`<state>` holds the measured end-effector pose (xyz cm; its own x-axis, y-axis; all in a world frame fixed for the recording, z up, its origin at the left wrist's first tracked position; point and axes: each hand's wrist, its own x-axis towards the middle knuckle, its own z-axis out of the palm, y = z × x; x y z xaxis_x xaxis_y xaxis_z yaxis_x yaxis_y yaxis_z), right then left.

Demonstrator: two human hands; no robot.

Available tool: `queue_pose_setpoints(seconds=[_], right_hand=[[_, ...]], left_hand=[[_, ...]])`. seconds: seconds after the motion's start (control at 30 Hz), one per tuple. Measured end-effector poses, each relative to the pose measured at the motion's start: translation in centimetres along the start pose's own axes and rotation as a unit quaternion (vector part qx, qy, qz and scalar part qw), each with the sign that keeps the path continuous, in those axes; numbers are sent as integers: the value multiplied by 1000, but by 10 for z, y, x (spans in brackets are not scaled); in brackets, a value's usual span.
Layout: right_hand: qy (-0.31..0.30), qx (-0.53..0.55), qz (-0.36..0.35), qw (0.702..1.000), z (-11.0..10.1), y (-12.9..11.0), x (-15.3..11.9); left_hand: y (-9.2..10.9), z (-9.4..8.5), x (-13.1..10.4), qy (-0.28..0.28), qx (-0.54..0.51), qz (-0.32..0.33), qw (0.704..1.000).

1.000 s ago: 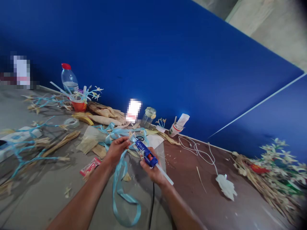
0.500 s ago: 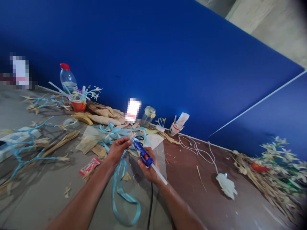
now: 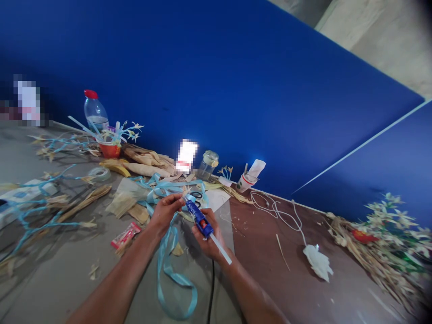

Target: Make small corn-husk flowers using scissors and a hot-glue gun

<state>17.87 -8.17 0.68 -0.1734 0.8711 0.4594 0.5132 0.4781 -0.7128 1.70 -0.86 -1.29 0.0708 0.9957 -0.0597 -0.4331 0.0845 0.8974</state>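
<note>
My right hand (image 3: pixel 211 236) is wrapped round a blue hot glue gun (image 3: pixel 195 211), its nozzle pointing up and left. A white glue stick (image 3: pixel 222 249) juts from the gun's back end. My left hand (image 3: pixel 168 210) pinches a small pale dried-husk flower (image 3: pixel 186 191) by its base, right at the nozzle tip; whether the two touch I cannot tell. Light blue ribbon (image 3: pixel 173 236) hangs below my left fingers and loops on the table. Just beyond the gun lie scissors (image 3: pixel 198 195), partly hidden.
Blue-wrapped flower branches (image 3: pixel 40 222) spread at the left. Behind are dried husks (image 3: pixel 148 157), a red-capped bottle (image 3: pixel 96 110), a glass jar (image 3: pixel 208 164) and a paper cup (image 3: pixel 245 181). A white cable (image 3: pixel 278 211) and artificial flowers (image 3: pixel 393 220) lie right. The gun's black cord (image 3: pixel 211 288) runs toward me.
The glue gun and my right hand have shifted slightly left, and more of the scissors shows. My left hand stays nearly in place, still pinching the flower.
</note>
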Motion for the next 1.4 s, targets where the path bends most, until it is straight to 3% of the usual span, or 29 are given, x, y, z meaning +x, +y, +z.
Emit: queue_pose_setpoints(seconds=[0.63, 0.87, 1.4], right_hand=[[7, -13, -8, 1000, 1, 3, 0], [19, -23, -33, 999, 4, 6, 0], [22, -94, -87, 991, 6, 10, -2]], left_hand=[[7, 4, -4, -7, -15, -3, 1000], [0, 0, 0, -7, 18, 8, 1000], [5, 5, -1, 37, 54, 34, 997]])
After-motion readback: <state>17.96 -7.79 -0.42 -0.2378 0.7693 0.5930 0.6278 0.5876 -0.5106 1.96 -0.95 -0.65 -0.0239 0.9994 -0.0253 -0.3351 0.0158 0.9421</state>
